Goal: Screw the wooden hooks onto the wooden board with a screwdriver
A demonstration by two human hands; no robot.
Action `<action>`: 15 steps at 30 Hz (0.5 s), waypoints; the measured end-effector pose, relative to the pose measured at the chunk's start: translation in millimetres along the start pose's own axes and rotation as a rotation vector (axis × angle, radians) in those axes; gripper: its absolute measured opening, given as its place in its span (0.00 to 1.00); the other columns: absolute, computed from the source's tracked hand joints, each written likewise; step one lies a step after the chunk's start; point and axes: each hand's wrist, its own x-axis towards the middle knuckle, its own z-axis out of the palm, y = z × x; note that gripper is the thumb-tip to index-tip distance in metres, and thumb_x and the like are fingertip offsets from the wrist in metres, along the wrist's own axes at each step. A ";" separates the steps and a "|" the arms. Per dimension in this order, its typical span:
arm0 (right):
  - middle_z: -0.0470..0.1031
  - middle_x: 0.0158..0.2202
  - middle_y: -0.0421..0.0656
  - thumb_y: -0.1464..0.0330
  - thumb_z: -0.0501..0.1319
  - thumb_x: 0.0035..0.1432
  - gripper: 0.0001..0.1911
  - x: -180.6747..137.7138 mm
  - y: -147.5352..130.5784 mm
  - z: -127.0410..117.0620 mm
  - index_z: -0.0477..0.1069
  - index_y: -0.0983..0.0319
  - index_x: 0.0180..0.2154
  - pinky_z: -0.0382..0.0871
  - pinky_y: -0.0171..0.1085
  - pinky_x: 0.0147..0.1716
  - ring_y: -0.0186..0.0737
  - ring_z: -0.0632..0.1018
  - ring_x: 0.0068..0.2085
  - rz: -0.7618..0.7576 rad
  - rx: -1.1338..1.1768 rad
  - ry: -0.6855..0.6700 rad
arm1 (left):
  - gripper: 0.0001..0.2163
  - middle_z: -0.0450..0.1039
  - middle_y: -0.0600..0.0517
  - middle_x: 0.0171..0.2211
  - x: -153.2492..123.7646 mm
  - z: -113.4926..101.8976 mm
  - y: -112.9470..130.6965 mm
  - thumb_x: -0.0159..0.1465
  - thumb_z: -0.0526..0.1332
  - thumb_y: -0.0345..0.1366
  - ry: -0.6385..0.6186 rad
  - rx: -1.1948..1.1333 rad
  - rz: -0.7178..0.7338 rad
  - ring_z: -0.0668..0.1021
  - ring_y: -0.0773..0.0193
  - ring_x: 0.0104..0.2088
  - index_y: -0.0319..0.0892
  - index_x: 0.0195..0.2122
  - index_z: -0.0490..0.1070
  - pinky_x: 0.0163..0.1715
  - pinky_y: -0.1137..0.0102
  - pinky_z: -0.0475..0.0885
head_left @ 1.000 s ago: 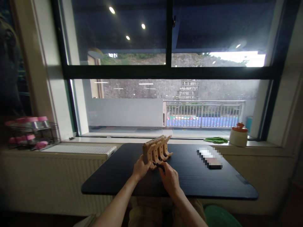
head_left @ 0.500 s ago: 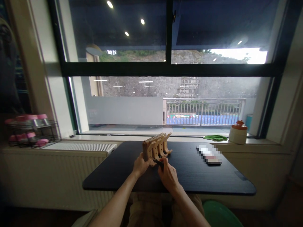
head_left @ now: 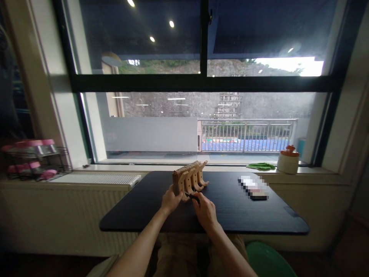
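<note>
Camera view has tipped slightly since a second ago, so everything sits a little higher; hands and workpiece keep nearly the same arrangement. Wooden rack [head_left: 190, 180]: brown back with rough top edge, row of pale curved hooks with small dark dots along the front. It stands at about 11 o'clock from the centre of the black table [head_left: 245, 217], its row running from the near end toward 2 o'clock.

Left hand [head_left: 171, 200], at the rack's 8 o'clock, pinches the near lower end; fingers behind partly hidden. Right hand [head_left: 206, 210], at its 5 o'clock, is curled around a slim black tool [head_left: 193, 197], tip pointing to 10 o'clock at the nearest hook; contact cannot be told.
</note>
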 end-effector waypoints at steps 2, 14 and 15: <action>0.76 0.36 0.39 0.66 0.51 0.59 0.12 0.8 1.7 2.1 0.68 0.55 0.43 0.64 0.30 0.34 0.35 0.76 0.35 0.010 -0.014 0.001 | 0.19 0.74 0.47 0.42 0.5 0.2 -1.0 0.56 0.57 0.41 0.001 -0.001 0.006 0.76 0.58 0.42 0.42 0.48 0.61 0.40 0.70 0.67; 0.75 0.39 0.42 0.72 0.52 0.52 0.21 -0.2 -1.4 5.6 0.59 0.61 0.50 0.65 0.32 0.35 0.38 0.76 0.35 -0.011 0.010 0.016 | 0.19 0.75 0.48 0.39 -1.7 -2.5 1.5 0.56 0.57 0.43 0.001 0.001 0.007 0.77 0.57 0.40 0.43 0.47 0.62 0.37 0.70 0.67; 0.75 0.36 0.41 0.72 0.52 0.53 0.18 0.0 -1.3 6.3 0.60 0.61 0.48 0.65 0.32 0.34 0.37 0.76 0.34 -0.011 0.016 0.019 | 0.18 0.75 0.48 0.39 -1.9 -2.7 1.9 0.56 0.57 0.43 -0.001 -0.002 0.007 0.77 0.57 0.40 0.43 0.47 0.62 0.37 0.70 0.67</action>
